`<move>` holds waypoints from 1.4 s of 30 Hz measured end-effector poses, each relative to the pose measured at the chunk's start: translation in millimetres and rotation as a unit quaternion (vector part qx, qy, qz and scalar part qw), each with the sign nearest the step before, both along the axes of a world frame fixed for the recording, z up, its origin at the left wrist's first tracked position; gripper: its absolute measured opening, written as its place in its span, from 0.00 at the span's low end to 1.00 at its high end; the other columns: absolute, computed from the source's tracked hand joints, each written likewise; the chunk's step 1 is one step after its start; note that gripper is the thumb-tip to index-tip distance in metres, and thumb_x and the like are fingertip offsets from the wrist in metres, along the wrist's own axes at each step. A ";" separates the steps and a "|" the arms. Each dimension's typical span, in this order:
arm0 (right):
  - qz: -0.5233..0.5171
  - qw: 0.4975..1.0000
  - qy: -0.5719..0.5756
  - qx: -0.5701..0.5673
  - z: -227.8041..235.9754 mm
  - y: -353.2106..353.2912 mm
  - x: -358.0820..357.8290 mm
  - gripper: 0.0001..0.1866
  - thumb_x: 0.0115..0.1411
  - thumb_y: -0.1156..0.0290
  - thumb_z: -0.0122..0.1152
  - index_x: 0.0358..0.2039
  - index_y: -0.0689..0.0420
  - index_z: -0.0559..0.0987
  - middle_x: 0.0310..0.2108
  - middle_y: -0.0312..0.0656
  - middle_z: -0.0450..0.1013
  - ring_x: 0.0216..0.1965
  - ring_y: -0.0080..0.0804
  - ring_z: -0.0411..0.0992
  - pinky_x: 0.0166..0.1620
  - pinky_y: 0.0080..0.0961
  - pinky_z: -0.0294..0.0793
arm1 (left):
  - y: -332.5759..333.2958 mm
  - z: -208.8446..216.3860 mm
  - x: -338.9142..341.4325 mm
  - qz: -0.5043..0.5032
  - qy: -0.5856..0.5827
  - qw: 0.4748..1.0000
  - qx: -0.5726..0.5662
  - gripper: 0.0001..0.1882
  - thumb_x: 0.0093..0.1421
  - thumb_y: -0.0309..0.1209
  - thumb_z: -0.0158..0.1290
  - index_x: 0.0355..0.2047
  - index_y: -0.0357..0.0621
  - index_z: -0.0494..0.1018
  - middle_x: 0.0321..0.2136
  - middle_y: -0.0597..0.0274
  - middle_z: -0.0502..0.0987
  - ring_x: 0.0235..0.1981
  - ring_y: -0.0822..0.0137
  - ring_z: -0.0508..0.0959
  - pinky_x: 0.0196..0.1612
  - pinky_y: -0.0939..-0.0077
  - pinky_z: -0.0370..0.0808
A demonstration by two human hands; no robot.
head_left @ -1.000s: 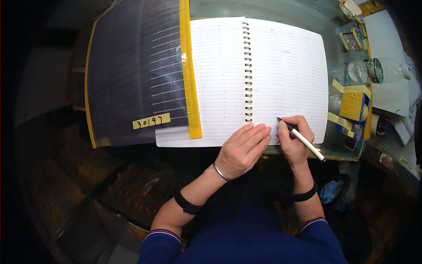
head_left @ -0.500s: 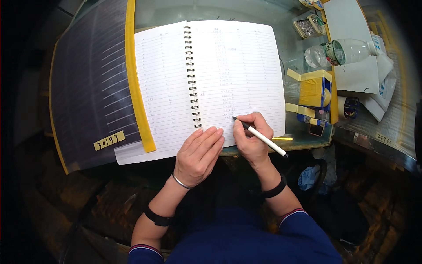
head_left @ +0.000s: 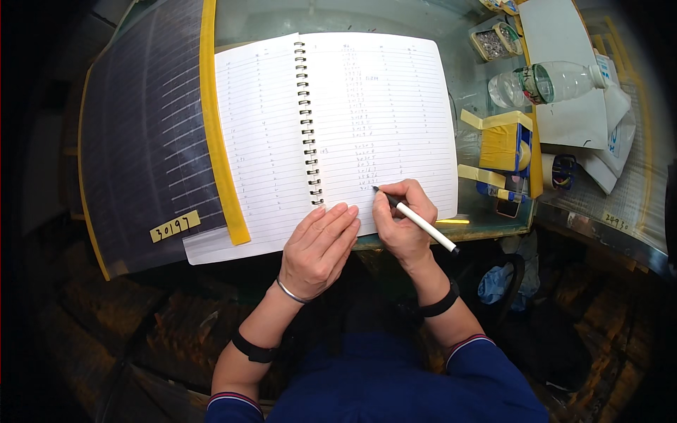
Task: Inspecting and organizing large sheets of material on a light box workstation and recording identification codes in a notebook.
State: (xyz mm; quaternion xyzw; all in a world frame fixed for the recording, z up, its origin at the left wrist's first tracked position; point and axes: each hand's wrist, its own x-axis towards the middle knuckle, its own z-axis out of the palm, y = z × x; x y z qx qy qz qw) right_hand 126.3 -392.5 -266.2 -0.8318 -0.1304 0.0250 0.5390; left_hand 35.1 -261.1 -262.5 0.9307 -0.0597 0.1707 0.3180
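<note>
Well, the left hand (head_left: 316,255), fingers together, touches the notebook (head_left: 338,141) while the right hand (head_left: 402,234) pinches a pen (head_left: 427,226).

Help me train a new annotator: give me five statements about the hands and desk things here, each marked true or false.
1. The bare right hand holds a slim white pen with black ends. True.
2. The white lined spiral-bound notebook is closed. False: the notebook lies open.
3. The bare left hand is clenched into a fist. False: its fingers are extended on the notebook.
4. A dark sheet with yellow edges overlaps the notebook's left page. True.
5. The clear plastic bottle with a green label stands upright. False: the bottle lies on its side.
</note>
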 end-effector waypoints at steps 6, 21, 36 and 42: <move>-0.014 0.998 0.064 0.019 -0.7 -7.9 -1.1 0.04 0.49 0.80 0.59 0.25 0.63 0.72 0.16 0.36 0.70 0.14 0.15 0.65 0.18 0.12 0.64 | 1.2 1.4 -0.9 0.001 0.003 1.000 -0.001 0.12 0.51 0.25 0.55 0.38 0.38 0.76 0.42 0.60 0.76 0.47 0.65 0.74 0.53 0.70 0.67; 0.007 1.000 -0.002 -0.026 1.4 -7.2 5.4 0.03 0.48 0.80 0.60 0.25 0.62 0.75 0.17 0.36 0.69 0.15 0.16 0.65 0.19 0.13 0.64 | 1.2 -5.7 -3.0 0.004 -0.002 1.000 -0.011 0.14 0.49 0.24 0.57 0.39 0.40 0.76 0.43 0.59 0.75 0.47 0.62 0.74 0.52 0.67 0.67; -0.068 0.985 0.111 0.110 -4.2 -34.7 12.1 0.03 0.51 0.80 0.59 0.25 0.62 0.73 0.18 0.30 0.68 0.17 0.08 0.61 0.19 0.07 0.58 | 0.7 -2.6 -1.4 -0.001 -0.004 1.000 0.001 0.13 0.50 0.23 0.57 0.38 0.40 0.76 0.42 0.58 0.76 0.47 0.62 0.74 0.52 0.66 0.66; -0.067 0.989 0.103 0.084 -6.3 -37.9 15.0 0.04 0.49 0.80 0.61 0.26 0.63 0.75 0.16 0.31 0.69 0.16 0.08 0.62 0.19 0.08 0.60 | -0.6 -0.6 0.2 0.000 0.000 1.000 0.022 0.12 0.51 0.25 0.56 0.38 0.39 0.76 0.42 0.59 0.76 0.47 0.64 0.74 0.53 0.70 0.66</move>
